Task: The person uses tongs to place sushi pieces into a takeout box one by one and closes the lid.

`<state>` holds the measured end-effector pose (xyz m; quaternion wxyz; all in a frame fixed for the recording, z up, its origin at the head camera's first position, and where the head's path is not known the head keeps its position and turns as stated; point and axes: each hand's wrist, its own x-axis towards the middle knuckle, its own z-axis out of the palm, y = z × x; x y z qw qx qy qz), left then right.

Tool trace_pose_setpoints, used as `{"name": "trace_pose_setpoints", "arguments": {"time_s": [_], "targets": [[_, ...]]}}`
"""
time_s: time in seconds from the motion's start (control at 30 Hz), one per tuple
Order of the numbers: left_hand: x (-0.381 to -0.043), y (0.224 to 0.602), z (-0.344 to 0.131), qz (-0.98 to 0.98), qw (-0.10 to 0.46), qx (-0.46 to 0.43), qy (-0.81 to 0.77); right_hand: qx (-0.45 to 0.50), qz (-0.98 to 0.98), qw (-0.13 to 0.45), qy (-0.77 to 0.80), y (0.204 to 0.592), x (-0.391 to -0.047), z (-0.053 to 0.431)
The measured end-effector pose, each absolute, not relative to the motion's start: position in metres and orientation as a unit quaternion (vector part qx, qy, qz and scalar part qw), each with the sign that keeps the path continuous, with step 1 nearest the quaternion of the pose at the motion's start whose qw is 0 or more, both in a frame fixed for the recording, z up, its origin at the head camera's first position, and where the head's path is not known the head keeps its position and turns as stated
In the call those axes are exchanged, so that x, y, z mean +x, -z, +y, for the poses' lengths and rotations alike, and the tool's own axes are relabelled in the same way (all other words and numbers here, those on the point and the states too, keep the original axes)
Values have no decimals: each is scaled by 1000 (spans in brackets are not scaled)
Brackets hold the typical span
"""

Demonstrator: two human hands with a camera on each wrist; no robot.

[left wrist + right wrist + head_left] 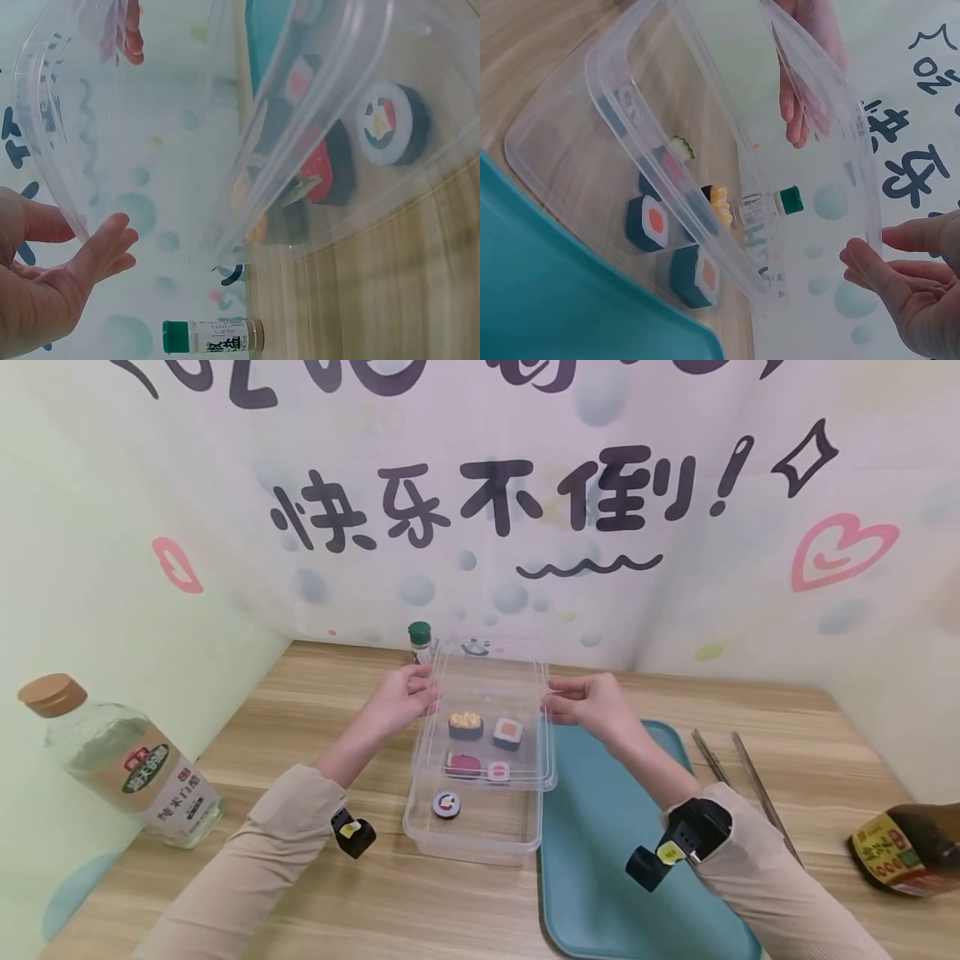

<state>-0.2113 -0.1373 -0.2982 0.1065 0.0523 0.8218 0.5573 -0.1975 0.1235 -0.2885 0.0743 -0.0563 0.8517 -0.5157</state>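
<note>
A clear plastic container [474, 842] stands on the table with several sushi pieces in it. One round roll [447, 805] lies near its front; a gunkan with yellow-orange topping [466, 724] shows farther back. Over the container, a clear plastic lid [491, 672] is held tilted, its lower edge close over the box and its far edge raised. My left hand [405, 697] pinches the lid's left edge between thumb and fingers. At the opposite edge, my right hand [592, 706] pinches it likewise. Through the plastic, a red-topped piece [319, 172] and a small roll [649, 223] are visible.
Right of the container lies a teal tray [600, 860], with metal chopsticks [757, 777] beyond it. A green-capped shaker [421, 642] stands behind, near the printed backdrop. A large bottle [135, 768] is at left, a dark bottle [911, 847] at far right.
</note>
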Motion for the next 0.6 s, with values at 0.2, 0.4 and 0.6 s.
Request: {"name": "trace_pose_setpoints", "arguments": {"time_s": [0.2,0.4,0.6], "targets": [[-210,302,-140,842,98,73,-525,-57,862,73,498,293,-195,120],[-201,315,-136,906,106,86,-401,-72,898,78,426,307,-184,111],[-196,326,-134,916,120,73,-376,-109,941,43,319,323,-181,103]]}}
